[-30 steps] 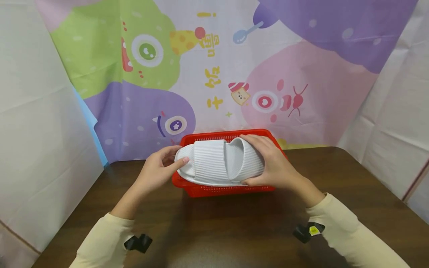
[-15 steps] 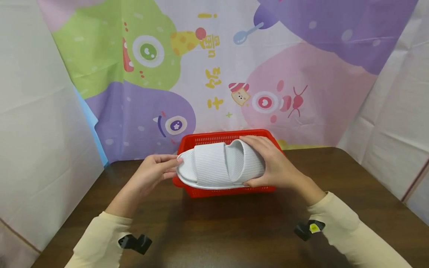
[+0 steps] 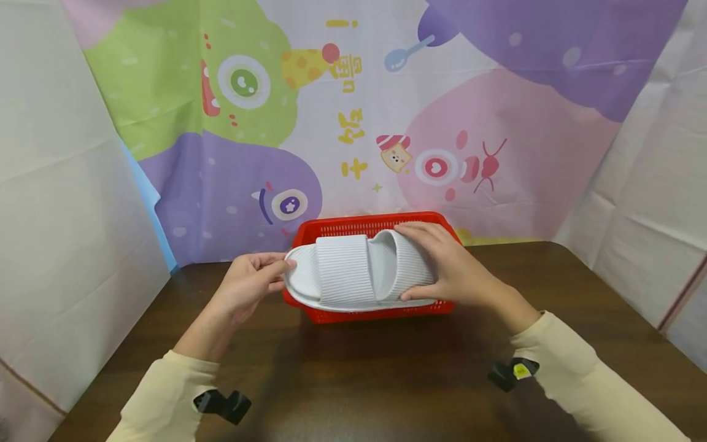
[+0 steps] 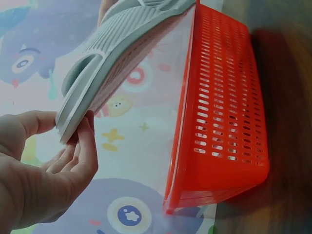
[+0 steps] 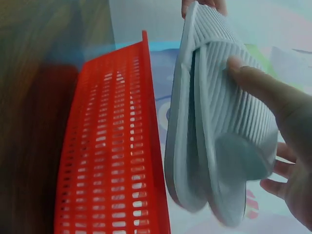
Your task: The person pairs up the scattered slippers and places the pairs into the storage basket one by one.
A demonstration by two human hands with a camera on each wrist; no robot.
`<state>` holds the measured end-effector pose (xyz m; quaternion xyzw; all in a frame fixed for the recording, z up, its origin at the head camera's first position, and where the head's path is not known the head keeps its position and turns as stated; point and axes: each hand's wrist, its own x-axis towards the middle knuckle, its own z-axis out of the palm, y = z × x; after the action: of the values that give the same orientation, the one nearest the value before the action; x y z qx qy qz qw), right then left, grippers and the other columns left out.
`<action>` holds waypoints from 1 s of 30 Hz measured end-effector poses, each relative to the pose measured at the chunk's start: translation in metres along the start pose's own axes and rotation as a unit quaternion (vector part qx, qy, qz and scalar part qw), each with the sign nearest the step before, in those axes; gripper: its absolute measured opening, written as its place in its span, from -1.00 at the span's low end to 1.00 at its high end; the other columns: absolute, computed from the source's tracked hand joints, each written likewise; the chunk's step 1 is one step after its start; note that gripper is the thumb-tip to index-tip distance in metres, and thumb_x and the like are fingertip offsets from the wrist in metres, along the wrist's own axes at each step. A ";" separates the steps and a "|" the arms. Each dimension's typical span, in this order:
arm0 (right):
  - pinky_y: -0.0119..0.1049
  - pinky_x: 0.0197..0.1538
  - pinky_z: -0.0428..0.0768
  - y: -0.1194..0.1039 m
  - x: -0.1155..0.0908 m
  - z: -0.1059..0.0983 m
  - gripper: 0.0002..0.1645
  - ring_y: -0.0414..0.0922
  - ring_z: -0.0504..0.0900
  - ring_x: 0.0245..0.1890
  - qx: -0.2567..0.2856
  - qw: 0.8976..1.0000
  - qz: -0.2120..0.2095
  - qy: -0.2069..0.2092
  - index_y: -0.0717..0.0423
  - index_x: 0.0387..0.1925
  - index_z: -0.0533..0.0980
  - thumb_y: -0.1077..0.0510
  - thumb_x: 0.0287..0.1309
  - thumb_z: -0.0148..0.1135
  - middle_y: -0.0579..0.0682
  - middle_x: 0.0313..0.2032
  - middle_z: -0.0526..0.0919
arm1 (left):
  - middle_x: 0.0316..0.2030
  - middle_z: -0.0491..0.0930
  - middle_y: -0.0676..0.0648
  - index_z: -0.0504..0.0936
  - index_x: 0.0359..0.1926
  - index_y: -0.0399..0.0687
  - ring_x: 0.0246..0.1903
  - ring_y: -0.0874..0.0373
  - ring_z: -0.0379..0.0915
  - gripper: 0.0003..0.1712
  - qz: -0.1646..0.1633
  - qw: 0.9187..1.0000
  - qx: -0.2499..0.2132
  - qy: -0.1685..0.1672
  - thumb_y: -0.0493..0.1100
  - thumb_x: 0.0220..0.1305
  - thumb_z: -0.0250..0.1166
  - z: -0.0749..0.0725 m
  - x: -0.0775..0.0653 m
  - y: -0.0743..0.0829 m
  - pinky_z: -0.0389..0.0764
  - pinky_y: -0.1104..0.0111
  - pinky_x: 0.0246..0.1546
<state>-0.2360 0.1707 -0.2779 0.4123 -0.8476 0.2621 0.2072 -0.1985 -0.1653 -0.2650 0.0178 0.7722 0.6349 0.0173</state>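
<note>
A pair of light grey ribbed slide slippers (image 3: 343,270), one tucked into the other, is held above the red basket (image 3: 381,314). Both soles show as two layers in the right wrist view. My left hand (image 3: 248,281) pinches the left end of the slippers (image 4: 105,61), thumb on top and fingers beneath. Around the right-hand strap curls my right hand (image 3: 455,265), its thumb pressing the ribbed side (image 5: 234,92). In both wrist views the slippers sit apart from the basket's rim. The inside of the basket is mostly hidden behind them.
The basket, with slotted walls, stands on a dark wooden table (image 3: 359,380) near its back edge. A printed cartoon cloth (image 3: 364,110) hangs directly behind it. White cloth walls (image 3: 61,184) flank the table on both sides.
My left hand has slid left and down, from the slippers' top surface to a pinch on their end. The slippers have shifted slightly lower, then a little left. My right hand keeps its grip.
</note>
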 end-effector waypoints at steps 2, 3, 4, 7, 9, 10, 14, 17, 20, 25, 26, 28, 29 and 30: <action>0.05 0.19 0.53 0.002 0.000 -0.003 0.14 -0.04 0.35 0.26 0.014 1.000 0.012 0.005 -0.01 0.35 0.27 -0.10 -0.32 0.60 0.01 0.28 0.40 | -0.36 0.65 0.15 0.42 0.15 -0.55 -0.39 0.33 0.59 -0.46 0.005 1.000 -0.007 0.003 -0.20 0.27 0.21 -0.001 -0.001 0.002 0.66 0.54 -0.25; 0.07 0.20 0.52 0.004 -0.001 -0.005 0.11 -0.04 0.35 0.25 0.021 1.000 0.021 0.007 -0.02 0.36 0.27 -0.09 -0.29 0.59 0.01 0.27 0.41 | -0.37 0.64 0.16 0.42 0.15 -0.56 -0.39 0.34 0.59 -0.46 0.006 1.000 -0.010 0.004 -0.20 0.27 0.21 -0.002 -0.001 0.002 0.66 0.54 -0.25; 0.08 0.19 0.52 0.007 -0.003 -0.006 0.08 -0.04 0.37 0.23 0.028 0.999 0.033 0.009 -0.03 0.36 0.27 -0.07 -0.25 0.57 0.01 0.26 0.42 | -0.38 0.64 0.17 0.40 0.15 -0.57 -0.39 0.34 0.59 -0.45 0.007 1.000 -0.016 0.003 -0.20 0.27 0.21 -0.002 -0.001 0.003 0.66 0.54 -0.25; 0.12 0.19 0.51 0.016 -0.008 -0.011 -0.05 -0.03 0.38 0.21 0.035 0.997 0.061 0.016 -0.05 0.35 0.28 0.01 -0.09 0.49 0.01 0.25 0.44 | -0.36 0.63 0.16 0.37 0.17 -0.59 -0.36 0.33 0.59 -0.43 0.007 0.999 -0.036 0.002 -0.20 0.29 0.20 -0.004 -0.002 0.004 0.66 0.53 -0.23; 0.14 0.19 0.50 0.024 -0.012 -0.013 -0.15 0.00 0.39 0.20 0.030 0.997 0.075 0.018 -0.04 0.35 0.29 0.04 0.02 0.41 0.04 0.24 0.45 | -0.34 0.62 0.14 0.35 0.19 -0.58 -0.34 0.34 0.59 -0.42 0.004 0.999 -0.044 0.006 -0.20 0.30 0.18 -0.006 -0.002 0.003 0.66 0.53 -0.22; 0.16 0.20 0.49 0.028 -0.013 -0.014 -0.20 0.02 0.40 0.21 0.026 0.996 0.081 0.019 -0.02 0.34 0.30 0.04 0.06 0.38 0.06 0.23 0.45 | -0.33 0.62 0.14 0.33 0.20 -0.58 -0.34 0.34 0.59 -0.41 0.003 0.999 -0.048 0.009 -0.20 0.30 0.17 -0.007 -0.002 0.002 0.65 0.54 -0.22; 0.16 0.15 0.53 0.044 -0.020 -0.018 -0.31 0.11 0.47 0.18 0.017 0.992 0.122 0.016 0.04 0.32 0.32 0.01 0.18 0.27 0.12 0.22 0.47 | -0.32 0.59 0.15 0.26 0.26 -0.59 -0.34 0.34 0.57 -0.39 0.001 0.997 -0.077 0.016 -0.22 0.34 0.13 -0.012 -0.001 0.001 0.64 0.56 -0.22; 0.13 0.09 0.58 0.055 -0.025 -0.019 -0.33 0.14 0.52 0.13 0.018 0.988 0.152 0.019 0.07 0.30 0.33 0.00 0.20 0.25 0.13 0.20 0.50 | -0.35 0.58 0.14 0.20 0.28 -0.61 -0.35 0.34 0.57 -0.38 0.000 0.994 -0.104 0.015 -0.24 0.34 0.10 -0.015 0.002 0.000 0.64 0.56 -0.22; 0.13 0.08 0.58 0.064 -0.030 -0.019 -0.35 0.16 0.54 0.09 0.011 0.984 0.177 0.027 0.12 0.28 0.35 0.01 0.20 0.25 0.16 0.16 0.53 | -0.35 0.58 0.13 0.17 0.29 -0.61 -0.34 0.33 0.57 -0.36 -0.001 0.992 -0.123 0.014 -0.24 0.35 0.10 -0.018 0.004 0.001 0.65 0.55 -0.22; 0.15 0.10 0.56 0.072 -0.038 -0.018 -0.40 0.20 0.55 0.06 0.010 0.978 0.206 0.035 0.21 0.22 0.39 0.07 0.18 0.27 0.25 0.11 0.56 | -0.36 0.57 0.11 0.14 0.30 -0.59 -0.34 0.33 0.56 -0.35 -0.007 0.989 -0.148 0.010 -0.24 0.34 0.11 -0.019 0.009 0.004 0.64 0.55 -0.22; 0.15 0.10 0.56 0.072 -0.039 -0.018 -0.40 0.21 0.56 0.05 0.007 0.977 0.210 0.038 0.24 0.21 0.39 0.08 0.18 0.27 0.28 0.10 0.56 | -0.38 0.57 0.11 0.16 0.29 -0.59 -0.35 0.33 0.55 -0.36 -0.007 0.988 -0.152 0.009 -0.24 0.34 0.11 -0.019 0.010 0.004 0.64 0.55 -0.23; 0.15 0.09 0.56 0.073 -0.041 -0.018 -0.38 0.23 0.58 0.03 0.007 0.974 0.224 0.041 0.28 0.21 0.38 0.09 0.18 0.27 0.32 0.08 0.56 | -0.39 0.57 0.10 0.22 0.24 -0.55 -0.36 0.32 0.54 -0.42 -0.010 0.988 -0.156 0.011 -0.24 0.34 0.12 -0.020 0.013 0.004 0.64 0.55 -0.24; 0.15 0.08 0.57 0.073 -0.042 -0.017 -0.37 0.24 0.59 0.01 0.006 0.972 0.233 0.042 0.30 0.22 0.37 0.10 0.18 0.27 0.34 0.07 0.56 | -0.40 0.56 0.10 0.25 0.21 -0.52 -0.37 0.32 0.54 -0.46 -0.012 0.987 -0.159 0.013 -0.24 0.33 0.13 -0.020 0.015 0.005 0.64 0.55 -0.25; 0.14 0.06 0.58 0.073 -0.043 -0.017 -0.36 0.24 0.60 -0.01 0.005 0.968 0.246 0.042 0.31 0.22 0.36 0.08 0.19 0.26 0.35 0.06 0.56 | -0.42 0.56 0.10 0.28 0.17 -0.49 -0.38 0.32 0.54 -0.51 -0.014 0.987 -0.162 0.015 -0.24 0.33 0.13 -0.020 0.017 0.005 0.64 0.55 -0.26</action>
<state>-0.2677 0.2446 -0.3086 0.1809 -0.9122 0.3261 0.1697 -0.2165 -0.1830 -0.2563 -0.0054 0.6592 0.7517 0.0173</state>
